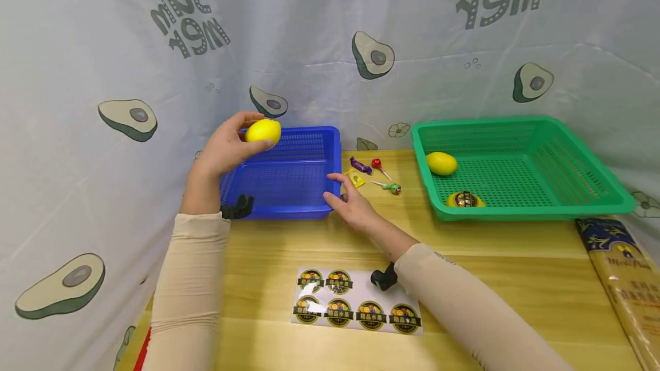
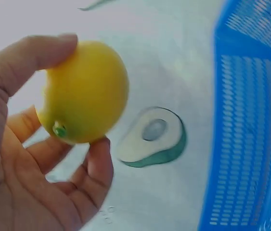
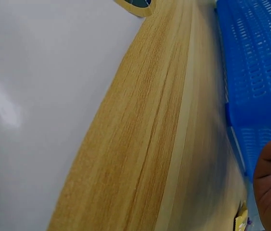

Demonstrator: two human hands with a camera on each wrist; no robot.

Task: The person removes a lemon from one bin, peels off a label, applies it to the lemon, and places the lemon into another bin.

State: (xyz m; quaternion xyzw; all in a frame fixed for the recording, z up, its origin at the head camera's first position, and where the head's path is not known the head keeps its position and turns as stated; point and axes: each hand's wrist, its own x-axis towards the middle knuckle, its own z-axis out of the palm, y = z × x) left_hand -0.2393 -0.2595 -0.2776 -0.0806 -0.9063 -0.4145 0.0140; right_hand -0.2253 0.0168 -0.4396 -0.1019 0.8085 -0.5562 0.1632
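Left sleeve [image 1: 196, 279] and right sleeve [image 1: 474, 308] are nearest the head camera, coming in from the bottom edge.

Lemon [image 1: 264, 131] is up in the left hand [image 1: 229, 141], over the back-left part of the blue basket [image 1: 278, 211] as the head view sees it; height above the rim unclear. Grip: thumb one side, fingers curled round the other, holding just the lemon.

To do it well: light, even pinch, since it's round and looks smooth. I'd keep it clear of the rim. Any set-down should be lowered, not dropped; it would likely roll. I'd also keep the right sleeve off the sticker sheet [image 1: 359, 288].

Pose: left hand tips rightward from the wrist. Right hand [image 1: 356, 205] reaches diagonally to the basket's right rim, thumb and forefinger spread over the edge. Can't tell if it's clamped; a firm hold would probably steady the basket.
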